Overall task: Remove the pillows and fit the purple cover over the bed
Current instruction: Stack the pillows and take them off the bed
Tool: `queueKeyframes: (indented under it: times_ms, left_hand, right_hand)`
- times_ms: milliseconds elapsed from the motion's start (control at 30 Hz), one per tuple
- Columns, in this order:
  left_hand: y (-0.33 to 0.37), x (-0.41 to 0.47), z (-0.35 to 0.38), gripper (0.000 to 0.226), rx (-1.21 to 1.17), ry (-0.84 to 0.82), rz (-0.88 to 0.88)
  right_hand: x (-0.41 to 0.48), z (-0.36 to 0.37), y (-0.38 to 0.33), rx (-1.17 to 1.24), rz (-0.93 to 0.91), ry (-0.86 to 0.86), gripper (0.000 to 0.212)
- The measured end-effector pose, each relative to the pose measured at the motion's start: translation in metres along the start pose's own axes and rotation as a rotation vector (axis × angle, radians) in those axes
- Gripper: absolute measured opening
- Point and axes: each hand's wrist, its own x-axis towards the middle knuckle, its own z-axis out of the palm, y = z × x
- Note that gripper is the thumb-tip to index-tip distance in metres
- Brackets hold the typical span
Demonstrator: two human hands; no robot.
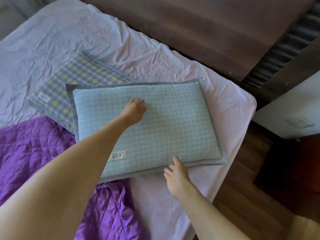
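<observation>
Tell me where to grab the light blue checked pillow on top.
Take the light blue pillow by its flat border flange at the near edge, where the right hand already reaches, and the far long edge. It lies flat, overlapping the plaid pillow, so lift upward.

A dark brown padded headboard (pixel 199 37) runs along the top, daylight falling softly across it. To the right lie reddish-brown wooden floorboards (pixel 242 170), a white wall (pixel 285 104) carrying a pale rectangular socket plate (pixel 300 121), and a dark wooden bedside cabinet (pixel 294 163)
</observation>
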Motion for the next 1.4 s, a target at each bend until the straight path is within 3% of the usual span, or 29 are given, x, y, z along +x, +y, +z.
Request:
queueKeyframes:
  times_ms: [100, 233, 500, 633, 767, 933, 1067, 1233, 1400]
  left_hand:
    - [-0.005, 0.028, -0.001, 0.044, 0.265, 0.048, 0.115]
    - [-0.007, 0.056, -0.007, 0.053, 0.451, 0.082, 0.056]
    - [-0.010, 0.072, -0.026, 0.059, 0.570, 0.058, -0.065]
    - [-0.012, 0.062, -0.030, 0.057, 0.610, 0.110, -0.038]
    - [-0.021, 0.048, -0.020, 0.051, 0.503, 0.135, -0.101]
    - [-0.028, 0.029, -0.004, 0.037, 0.200, 0.177, -0.080]
    - [-0.015, 0.013, -0.007, 0.037, 0.285, 0.287, -0.049]
    - [0.007, -0.013, -0.009, 0.036, 0.209, 0.397, 0.017]
    - [0.042, -0.045, 0.001, 0.039, 0.022, 0.433, -0.035]
  right_hand:
    - [0.016, 0.008, 0.008, 0.028, 0.037, 0.028, 0.059]
    - [0.036, 0.019, 0.016, 0.046, 0.054, 0.036, 0.059]
    - [0.057, 0.023, 0.012, 0.070, -0.092, 0.077, 0.053]
    - [0.046, 0.013, -0.008, 0.008, -0.212, 0.140, 0.072]
    - [0.047, -0.008, -0.028, -0.101, -0.371, 0.183, 0.072]
    - [0.046, -0.020, -0.021, -0.173, -0.321, 0.082, 0.081]
    - [0.043, -0.022, -0.024, -0.053, -0.309, 0.074, 0.087]
    - [0.025, -0.034, -0.038, 0.013, -0.405, 0.125, 0.056]
    - [-0.014, -0.062, -0.073, -0.028, -0.510, 0.145, 0.061]
